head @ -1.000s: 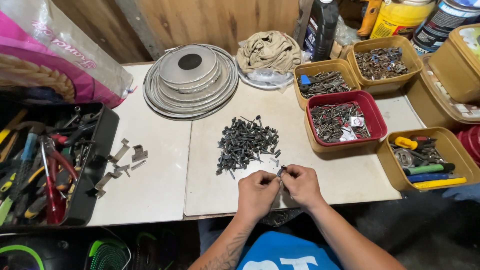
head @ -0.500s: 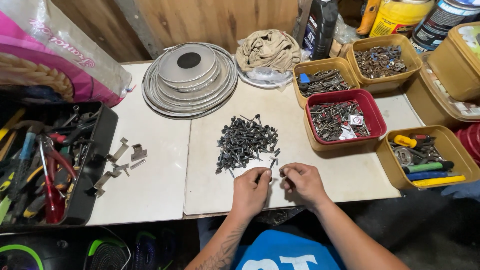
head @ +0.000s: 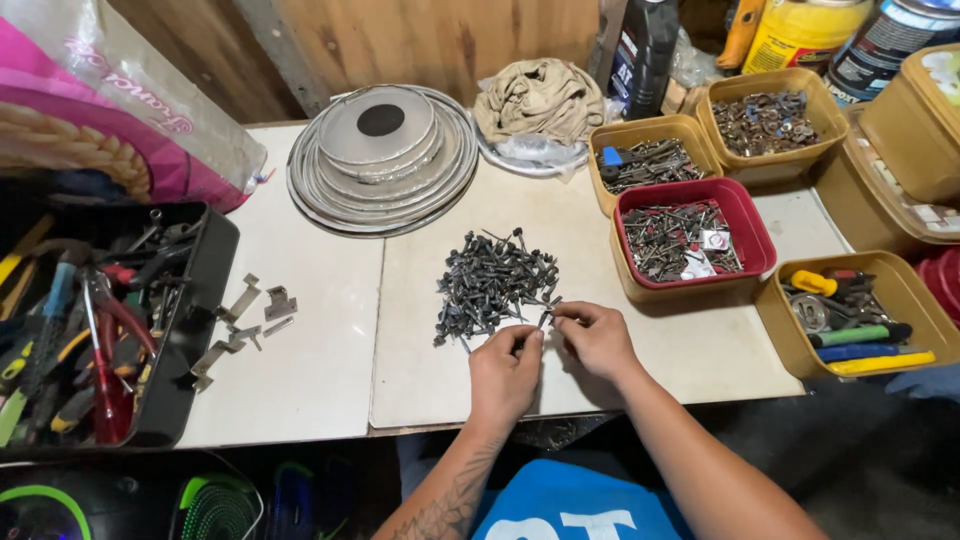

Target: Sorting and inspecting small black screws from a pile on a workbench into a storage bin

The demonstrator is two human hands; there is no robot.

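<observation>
A heap of dark screws lies on the white board in front of me. My left hand and my right hand meet at the near edge of the heap. Both pinch the same small dark screw between thumb and fingers, right where the heap thins out. The screw's exact shape is too small to tell.
A red tub and several tan tubs of hardware and tools stand at the right. Stacked metal discs and a rag lie behind. A black toolbox sits left, with small metal brackets beside it.
My hands drew slightly apart half a second ago, then came together again and moved up to the edge of the screw heap.
</observation>
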